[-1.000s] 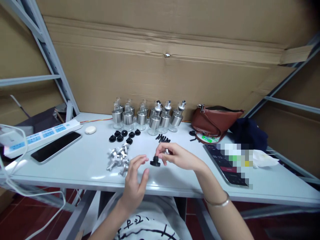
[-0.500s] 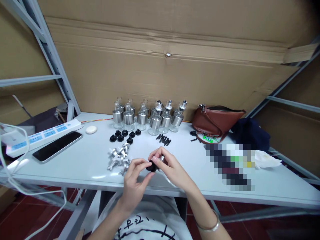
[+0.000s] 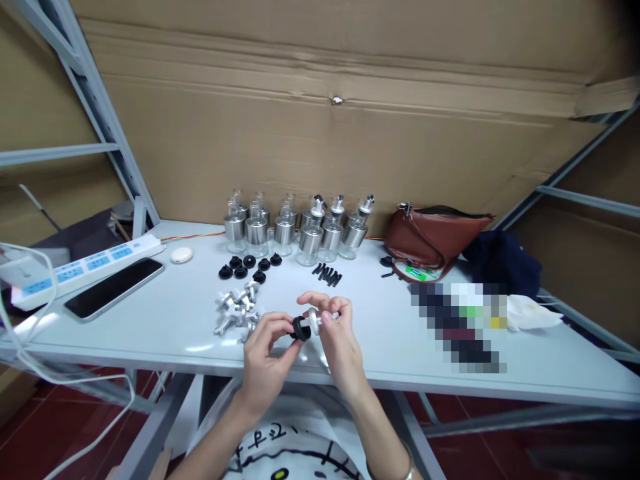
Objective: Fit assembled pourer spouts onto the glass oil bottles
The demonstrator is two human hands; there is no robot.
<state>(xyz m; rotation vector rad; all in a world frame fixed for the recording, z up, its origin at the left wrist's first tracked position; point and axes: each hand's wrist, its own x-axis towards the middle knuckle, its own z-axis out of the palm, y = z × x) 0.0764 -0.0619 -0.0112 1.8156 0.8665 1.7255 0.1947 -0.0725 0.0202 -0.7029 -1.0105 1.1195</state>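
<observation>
Your left hand (image 3: 267,350) pinches a black stopper (image 3: 300,329) above the near part of the table (image 3: 387,333). Your right hand (image 3: 341,343) holds a silver spout (image 3: 314,321), its end turned toward the stopper; whether they touch is hard to tell. More spouts (image 3: 233,311) lie in a pile to your left, with loose stoppers (image 3: 241,272) behind them and glass bottles (image 3: 285,232) farther back.

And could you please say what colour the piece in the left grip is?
The piece is black, shown best in the head view.
</observation>
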